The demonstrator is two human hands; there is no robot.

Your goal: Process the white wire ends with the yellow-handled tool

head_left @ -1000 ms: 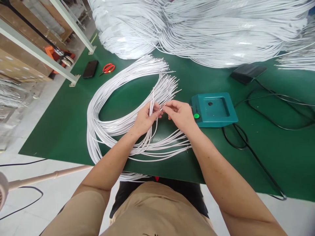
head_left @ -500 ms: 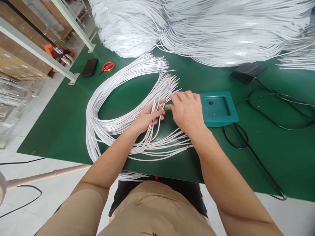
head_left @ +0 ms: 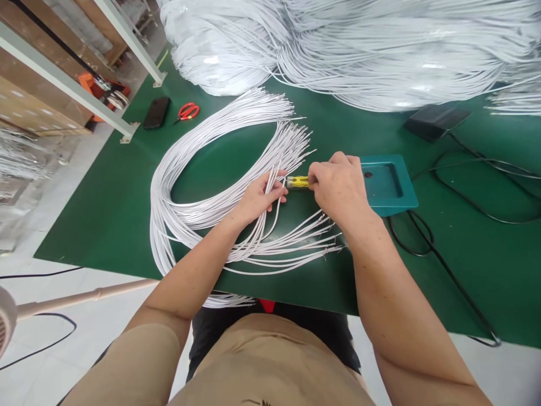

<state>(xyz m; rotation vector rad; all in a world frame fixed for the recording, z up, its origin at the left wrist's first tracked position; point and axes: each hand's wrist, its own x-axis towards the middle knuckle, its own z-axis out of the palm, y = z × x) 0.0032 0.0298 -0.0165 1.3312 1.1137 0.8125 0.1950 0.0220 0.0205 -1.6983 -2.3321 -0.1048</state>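
The one camera, worn on the head, looks forward and steeply down past a tan cloth shirt (head_left: pixel 257 361) at bottom centre, facing a flat green tabletop (head_left: pixel 97 203); the bare left hand (head_left: pixel 260 197) and bare right hand (head_left: pixel 338 186) appear near, mid-frame, with pale tiled floor (head_left: pixel 101 316) at lower left.

Before you, the green tabletop (head_left: pixel 105 203) carries a looped bundle of white cables (head_left: pixel 163 183), a larger cable heap (head_left: pixel 380 51) behind, red-handled snips (head_left: pixel 188 110), a flat black object (head_left: pixel 156 113) and a teal device (head_left: pixel 409 183).
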